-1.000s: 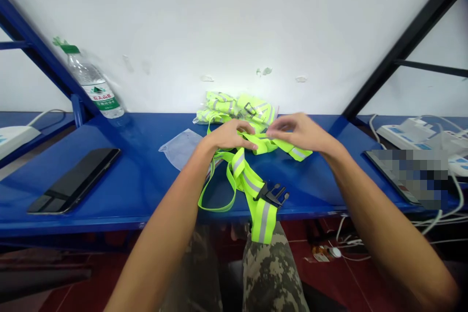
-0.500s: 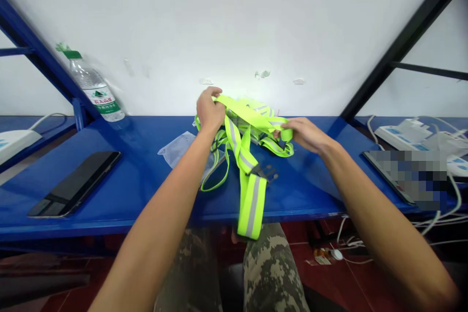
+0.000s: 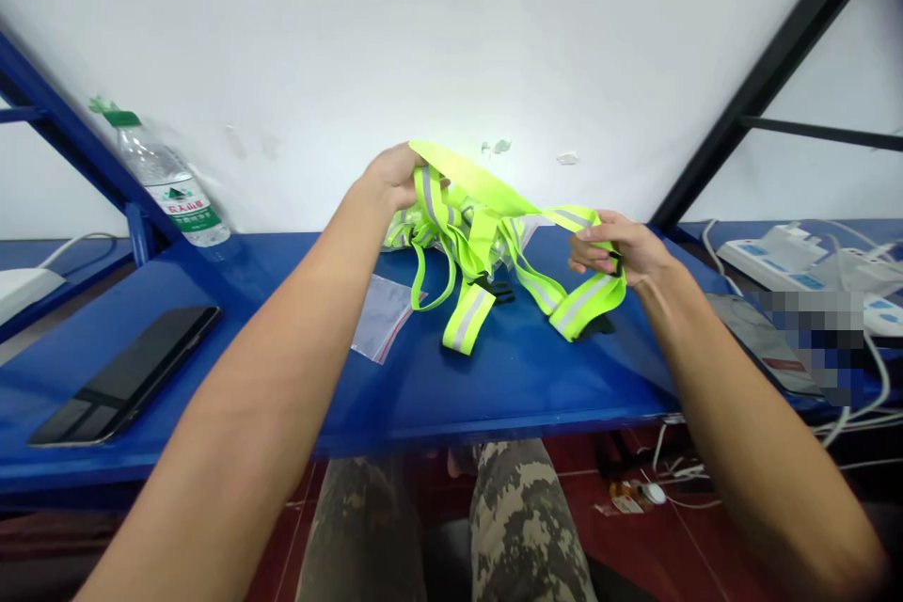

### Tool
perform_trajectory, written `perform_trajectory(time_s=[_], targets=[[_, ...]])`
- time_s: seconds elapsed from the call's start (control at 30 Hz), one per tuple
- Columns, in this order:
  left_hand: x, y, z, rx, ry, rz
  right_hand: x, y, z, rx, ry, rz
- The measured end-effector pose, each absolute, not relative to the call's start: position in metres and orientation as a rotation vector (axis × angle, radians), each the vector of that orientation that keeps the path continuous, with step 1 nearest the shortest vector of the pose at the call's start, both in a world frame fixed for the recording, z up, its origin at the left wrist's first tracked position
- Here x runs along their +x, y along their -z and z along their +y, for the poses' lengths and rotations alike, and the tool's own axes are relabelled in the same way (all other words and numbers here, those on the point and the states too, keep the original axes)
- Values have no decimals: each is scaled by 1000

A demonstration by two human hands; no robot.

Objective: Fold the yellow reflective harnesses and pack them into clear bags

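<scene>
A neon-yellow reflective strap (image 3: 486, 185) with grey stripes stretches between my two hands, above the blue table. My left hand (image 3: 396, 174) is closed around its upper left part, with more webbing hanging below. Closed on the right part, near a black slider, is my right hand (image 3: 612, 247); a loop dangles beneath it. Below, a tangle of the same webbing hangs down to the tabletop, with a black buckle (image 3: 492, 288) at its lower end. Behind the webbing lies clear plastic, partly hidden. A clear zip bag (image 3: 385, 315) lies flat beside my left forearm.
The blue table (image 3: 437, 404) runs along a white wall. A water bottle (image 3: 176, 183) leans at the back left, and a black phone (image 3: 131, 376) lies at the left. White power strips (image 3: 790, 254) and cables are at the right, with a blurred-out flat device (image 3: 776, 348) nearby.
My left hand has risen slightly and moved left. My right hand has moved right, drawing the strap out wider. The buckle end has shifted back from the table's front edge, and the zip bag shows more.
</scene>
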State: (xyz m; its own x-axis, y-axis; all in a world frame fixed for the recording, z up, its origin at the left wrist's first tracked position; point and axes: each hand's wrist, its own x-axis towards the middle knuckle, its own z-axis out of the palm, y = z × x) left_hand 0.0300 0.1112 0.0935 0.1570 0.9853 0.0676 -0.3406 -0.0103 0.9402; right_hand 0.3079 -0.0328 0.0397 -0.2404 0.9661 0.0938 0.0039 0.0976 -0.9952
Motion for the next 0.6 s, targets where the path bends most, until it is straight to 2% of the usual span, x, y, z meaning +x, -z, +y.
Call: perform_trajectory(time_s=[0.07, 0.17, 0.3, 0.37, 0.43, 0.53, 0.6], targets=[[22, -93, 103, 1112, -1215, 862, 318, -32, -26, -1112, -1202, -1448], [15, -91, 90, 1274, -1188, 1095, 324, -18, -15, -1408, -858, -1487], [20, -90, 58, 1939, -797, 1654, 316, -12, -20, -1733, -153, -1729], [30, -93, 34, 2298, -647, 1861, 312, -16, -34, -1825, 65, -1868], [41, -95, 10, 2439, -502, 1912, 310, -19, -49, -1917, 35, -2058], [52, -94, -10, 2487, -186, 1875, 311, -17, -64, -2029, -205, -2319], [52, -90, -9, 2466, -175, 1820, 313, -12, -67, -2059, -233, -2407]])
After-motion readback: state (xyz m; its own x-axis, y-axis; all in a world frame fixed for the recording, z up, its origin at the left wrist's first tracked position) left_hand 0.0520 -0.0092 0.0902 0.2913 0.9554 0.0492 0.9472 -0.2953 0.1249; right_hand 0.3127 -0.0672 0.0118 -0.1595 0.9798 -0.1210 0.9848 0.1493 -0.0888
